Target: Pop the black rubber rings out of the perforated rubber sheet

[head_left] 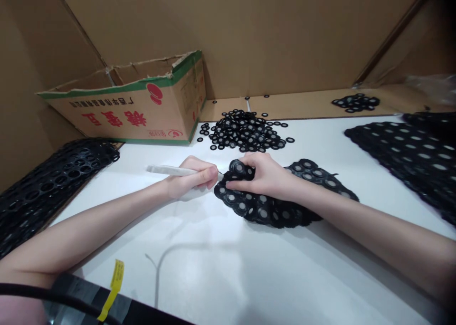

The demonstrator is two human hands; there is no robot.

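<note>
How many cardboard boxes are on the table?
1. The cardboard box sits at the back left, open at the top, beside the pile of black rings. Cardboard walls stand behind it; more boxes may be out of view.

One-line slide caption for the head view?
Left hand holds a white tool against a black rubber sheet pinned by the right hand.

Both forearms were bare from the wrist up to the elbow; no sleeve, watch or bracelet was seen on them. The left hand [190,176] and the right hand [265,175] had no gloves and no rings. The fingers were slim, and the nails were short and without polish. Near the left elbow, at the bottom corner, a small piece of pink cloth [17,310] showed, probably the person's clothing, but it was too blurred to tell more.
</note>
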